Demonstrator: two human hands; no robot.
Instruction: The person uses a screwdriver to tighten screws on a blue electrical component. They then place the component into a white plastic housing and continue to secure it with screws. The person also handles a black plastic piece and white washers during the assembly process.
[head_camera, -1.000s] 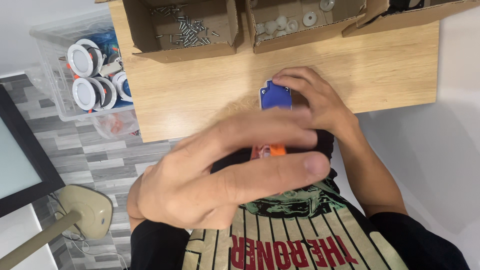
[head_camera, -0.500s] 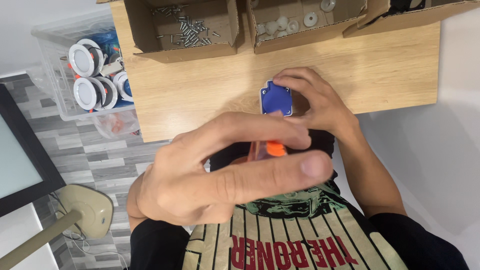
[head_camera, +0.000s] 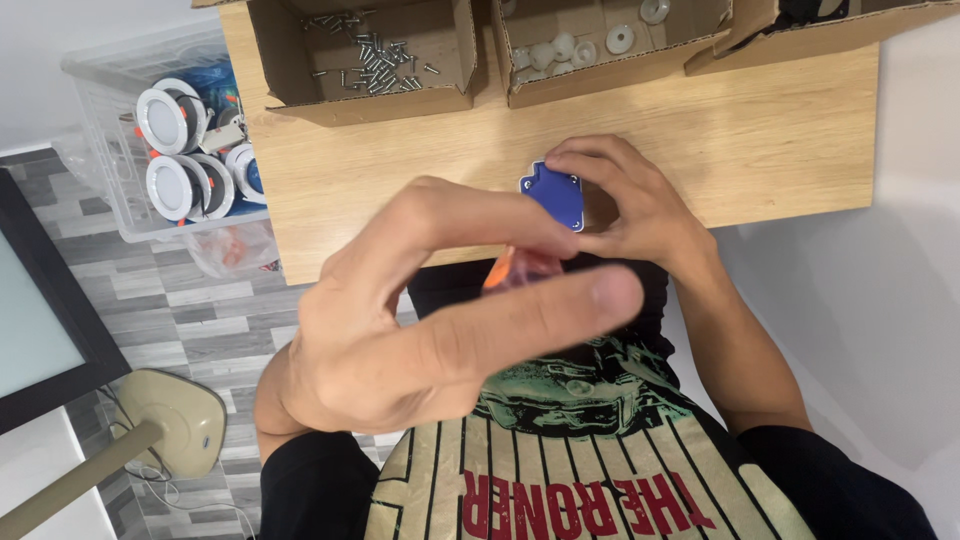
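Right-hand grip (head_camera: 640, 205) pinches the small blue square part (head_camera: 553, 194) just above the worktop (head_camera: 760, 130) edge. Left hand (head_camera: 440, 310), fingers pinched on something orange (head_camera: 505, 270), has edged closer to it.

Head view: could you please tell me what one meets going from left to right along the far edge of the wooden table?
Clear plastic bin of round white lamp fittings → open cardboard box of metal screws → cardboard box of white round parts → a third cardboard box, contents mostly out of view.
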